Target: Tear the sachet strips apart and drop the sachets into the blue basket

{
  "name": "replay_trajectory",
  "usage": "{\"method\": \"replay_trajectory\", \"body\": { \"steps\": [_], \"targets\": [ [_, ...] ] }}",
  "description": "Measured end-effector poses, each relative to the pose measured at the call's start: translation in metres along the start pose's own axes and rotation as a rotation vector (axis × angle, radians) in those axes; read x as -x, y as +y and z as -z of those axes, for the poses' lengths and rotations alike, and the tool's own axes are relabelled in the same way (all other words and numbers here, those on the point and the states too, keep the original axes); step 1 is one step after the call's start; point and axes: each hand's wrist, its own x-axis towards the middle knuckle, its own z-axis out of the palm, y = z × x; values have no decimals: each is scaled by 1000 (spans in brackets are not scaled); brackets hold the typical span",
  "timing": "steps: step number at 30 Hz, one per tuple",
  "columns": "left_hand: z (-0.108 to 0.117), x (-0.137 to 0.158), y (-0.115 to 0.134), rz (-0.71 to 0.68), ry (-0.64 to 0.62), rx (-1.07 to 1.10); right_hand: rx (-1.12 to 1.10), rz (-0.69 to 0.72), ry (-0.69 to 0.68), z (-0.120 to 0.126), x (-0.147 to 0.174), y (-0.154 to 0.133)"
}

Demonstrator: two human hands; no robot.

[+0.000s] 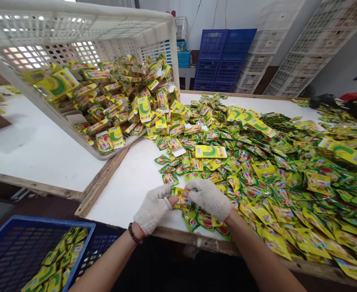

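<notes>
My left hand [153, 208], in a white knit glove with the thumb bare, pinches the left end of a small yellow packet [181, 201]. From the other side my right hand [210, 198], gloved the same way, has its fingers closed on the packet's right end. A green edge shows behind the yellow packet, perhaps a second packet. Green packets [203, 219] with a red fruit picture lie just below my hands near the table edge. A big heap of green and yellow packets [257, 174] spreads to the right.
A tilted white plastic crate [29, 95] spills flat yellow cartons [114, 109] towards the heap. One carton [211, 151] lies on the packets. A blue crate [23, 221] with filled cartons stands low at left. Wooden strips [105, 178] edge the white table [114, 202]. Stacked crates [224, 56] stand behind.
</notes>
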Motion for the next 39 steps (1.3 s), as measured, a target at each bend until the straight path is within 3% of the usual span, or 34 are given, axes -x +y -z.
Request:
{"method": "replay_trajectory", "body": {
  "steps": [4, 7, 9, 12, 14, 17, 19, 23, 27, 31, 36, 39],
  "targets": [
    [-3, -8, 6, -81, 4, -62, -325, -44, 107, -6, 1, 4],
    [-3, -22, 15, -189, 29, -269, -355, -21, 80, -3, -1, 5],
    [4, -42, 23, -266, 88, -446, -366, -111, 98, 2, -3, 5],
    [25, -89, 37, -404, 246, -858, -441, -277, 141, 8, -8, 7],
    [40, -126, 46, -504, 278, -1217, -478, -285, 165, 9, -10, 8],
    [55, -170, 56, -555, 164, -1668, -500, -219, 157, 7, -13, 10],
    [57, -183, 62, -569, 76, -1834, -495, -206, 153, 7, -14, 11],
    [55, -165, 76, -577, -5, -1856, -519, -239, 219, 11, -13, 11],
    [53, -132, 81, -450, 17, -1766, -498, -202, 280, 16, -12, 5],
    [54, -137, 71, -289, -51, -1708, -511, -209, 299, 12, -12, 1],
    [57, -155, 69, -147, 68, -1667, -538, -186, 308, 6, -13, 8],
    [52, -134, 73, -224, 175, -1672, -570, -184, 331, 5, -14, 10]
  ]
}}
